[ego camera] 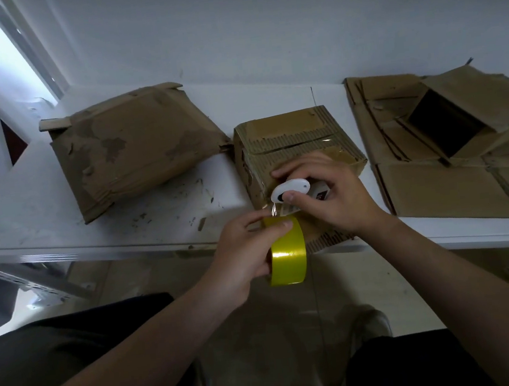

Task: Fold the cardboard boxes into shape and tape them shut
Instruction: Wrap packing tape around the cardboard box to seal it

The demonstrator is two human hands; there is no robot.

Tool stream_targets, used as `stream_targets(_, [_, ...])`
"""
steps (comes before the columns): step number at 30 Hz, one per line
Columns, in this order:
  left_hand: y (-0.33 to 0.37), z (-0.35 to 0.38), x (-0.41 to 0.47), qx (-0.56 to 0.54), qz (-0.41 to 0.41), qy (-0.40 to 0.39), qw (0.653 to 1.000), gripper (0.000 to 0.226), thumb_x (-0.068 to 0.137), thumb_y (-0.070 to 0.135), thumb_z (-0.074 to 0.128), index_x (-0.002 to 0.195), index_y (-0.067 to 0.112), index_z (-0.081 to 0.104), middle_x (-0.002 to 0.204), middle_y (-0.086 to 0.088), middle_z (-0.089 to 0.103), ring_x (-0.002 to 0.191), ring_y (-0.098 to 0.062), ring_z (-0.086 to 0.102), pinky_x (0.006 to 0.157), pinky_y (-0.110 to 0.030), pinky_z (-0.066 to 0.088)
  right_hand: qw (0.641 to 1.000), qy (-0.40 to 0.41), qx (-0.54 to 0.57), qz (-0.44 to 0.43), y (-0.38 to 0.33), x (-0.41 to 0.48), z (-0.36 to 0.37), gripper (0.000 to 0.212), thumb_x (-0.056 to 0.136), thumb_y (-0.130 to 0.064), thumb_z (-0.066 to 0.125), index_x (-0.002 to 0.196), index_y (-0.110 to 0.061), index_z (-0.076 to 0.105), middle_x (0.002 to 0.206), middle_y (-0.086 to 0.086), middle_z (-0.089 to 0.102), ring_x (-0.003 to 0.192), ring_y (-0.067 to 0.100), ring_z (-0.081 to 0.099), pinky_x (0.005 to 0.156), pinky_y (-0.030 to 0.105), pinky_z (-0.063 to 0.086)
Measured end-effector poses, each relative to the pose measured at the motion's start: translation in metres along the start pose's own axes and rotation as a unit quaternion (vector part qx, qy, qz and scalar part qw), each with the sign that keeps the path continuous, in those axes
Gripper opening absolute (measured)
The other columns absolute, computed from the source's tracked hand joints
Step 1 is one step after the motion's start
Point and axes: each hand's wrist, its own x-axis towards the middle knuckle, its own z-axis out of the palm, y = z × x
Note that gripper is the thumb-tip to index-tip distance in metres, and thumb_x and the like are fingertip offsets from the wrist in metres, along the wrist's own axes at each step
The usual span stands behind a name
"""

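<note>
From the head camera, a small brown cardboard box (pixel 295 143) stands folded into shape at the near edge of a white table (pixel 59 221), its top flaps closed with a narrow slit between them. The left hand (pixel 247 250) grips a roll of glossy yellow tape (pixel 287 252) just in front of the box, below the table edge, with the thumb laid across the top of the roll and the fingers curled round its far side. A short strip of clear tape (pixel 276 211) runs from the roll up to the box's near corner. The right hand (pixel 339 199) rests on that corner, its fingers and thumb curled round a small white oval tool (pixel 291 190) that touches the strip. A flattened, scuffed brown cardboard box (pixel 133 146) lies to the left, just beside the folded one. A pile of unfolded brown cardboard boxes (pixel 447 145) lies to the right, the topmost partly open.
</note>
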Motion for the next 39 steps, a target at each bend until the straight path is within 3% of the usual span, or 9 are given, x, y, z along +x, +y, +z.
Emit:
stream_targets(3, [-0.002, -0.001, -0.002, -0.009, 0.013, 0.008, 1.000, 0.038, 0.082, 0.020, 0.084, 0.116, 0.025, 0.069, 0.099, -0.005, 0.077, 0.088, -0.022, 0.076, 0.067, -0.037, 0.062, 0.999, -0.024, -0.013, -0.020, 0.002, 0.001, -0.002, 0.016, 0.082, -0.015, 0.084, 0.094, -0.007, 0.077, 0.116, 0.003, 0.072, 0.115, 0.023, 0.062, 0.099, 0.043, 0.045])
stream_targets(13, [-0.001, 0.001, -0.004, -0.021, 0.001, -0.005, 1.000, 0.037, 0.083, 0.021, 0.082, 0.118, 0.019, 0.071, 0.108, -0.011, 0.075, 0.091, -0.028, 0.076, 0.074, -0.045, 0.063, 0.998, -0.041, -0.034, -0.038, 0.002, 0.003, -0.001, 0.015, 0.080, -0.021, 0.084, 0.091, -0.012, 0.079, 0.117, 0.002, 0.071, 0.115, 0.023, 0.060, 0.099, 0.039, 0.046])
stream_targets(21, [0.003, -0.001, -0.004, -0.016, -0.005, -0.009, 1.000, 0.037, 0.082, 0.020, 0.083, 0.117, 0.015, 0.071, 0.101, -0.008, 0.077, 0.087, -0.025, 0.077, 0.067, -0.038, 0.062, 0.986, -0.121, -0.099, -0.053, -0.012, 0.013, -0.010, 0.017, 0.082, -0.027, 0.081, 0.086, -0.010, 0.080, 0.122, 0.006, 0.068, 0.114, 0.026, 0.058, 0.095, 0.041, 0.046])
stream_targets(26, [0.005, 0.000, -0.005, -0.010, -0.010, -0.012, 1.000, 0.037, 0.082, 0.016, 0.083, 0.117, 0.014, 0.070, 0.101, -0.011, 0.077, 0.085, -0.026, 0.077, 0.066, -0.038, 0.062, 0.971, -0.175, -0.159, -0.020, -0.028, 0.022, -0.009, 0.015, 0.081, -0.023, 0.085, 0.079, -0.011, 0.077, 0.124, 0.002, 0.066, 0.114, 0.027, 0.056, 0.092, 0.045, 0.047])
stream_targets(33, [0.003, 0.000, -0.003, 0.043, 0.002, 0.001, 0.999, 0.039, 0.077, 0.016, 0.087, 0.113, 0.023, 0.071, 0.104, -0.011, 0.075, 0.086, -0.024, 0.076, 0.070, -0.042, 0.064, 0.973, -0.215, -0.085, 0.009, -0.024, 0.028, -0.032, 0.024, 0.069, -0.016, 0.087, 0.061, -0.016, 0.065, 0.125, -0.008, 0.070, 0.111, 0.013, 0.064, 0.085, 0.041, 0.054])
stream_targets(39, [0.002, 0.003, -0.004, 0.063, 0.009, 0.009, 0.998, 0.034, 0.077, 0.016, 0.086, 0.106, 0.026, 0.071, 0.103, -0.014, 0.075, 0.085, -0.026, 0.076, 0.072, -0.046, 0.064, 0.968, -0.239, 0.032, 0.074, -0.017, 0.019, -0.044, 0.025, 0.068, -0.017, 0.082, 0.062, -0.006, 0.060, 0.133, -0.005, 0.067, 0.134, 0.008, 0.053, 0.107, 0.047, 0.049])
